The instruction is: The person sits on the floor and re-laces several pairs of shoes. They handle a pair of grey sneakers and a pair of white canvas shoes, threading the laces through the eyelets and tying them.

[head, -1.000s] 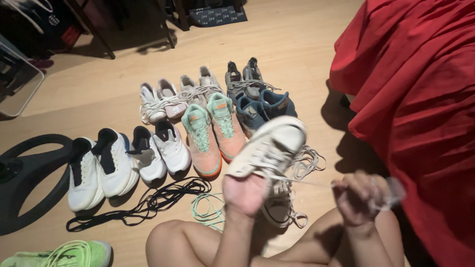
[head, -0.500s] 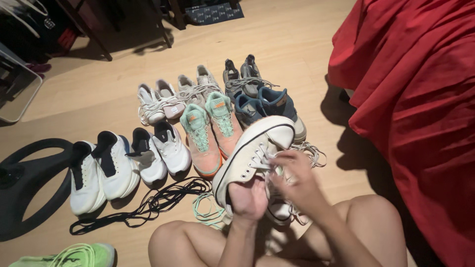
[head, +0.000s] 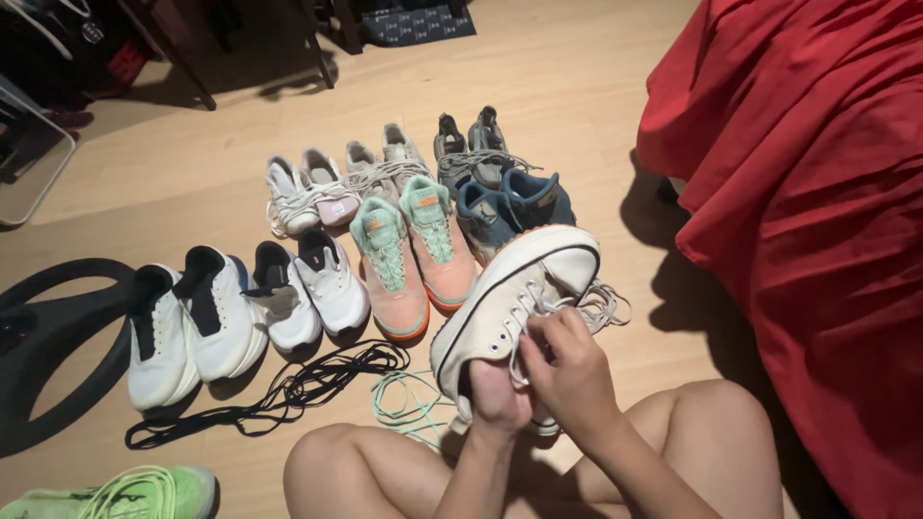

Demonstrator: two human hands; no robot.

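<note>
My left hand point(head: 495, 396) grips the heel end of a white canvas sneaker point(head: 510, 303), held up over my lap with its toe pointing away. My right hand point(head: 569, 370) pinches the sneaker's white lace point(head: 522, 338) at the eyelets. The sneaker's mate lies on the floor under it, mostly hidden, with loose lace loops point(head: 598, 306) showing to the right.
Pairs of shoes line the wooden floor: white ones point(head: 192, 322), orange-and-mint ones point(head: 409, 255), blue ones point(head: 510, 207) and several pale pairs behind. Black laces point(head: 288, 389) and mint laces point(head: 404, 404) lie loose. A red cloth point(head: 817, 211) hangs at the right. A lime shoe point(head: 125, 492) sits at bottom left.
My right hand swung back from far right, where it had pulled the lace out, to the sneaker's eyelets. The sneaker shifted a little in my left hand.
</note>
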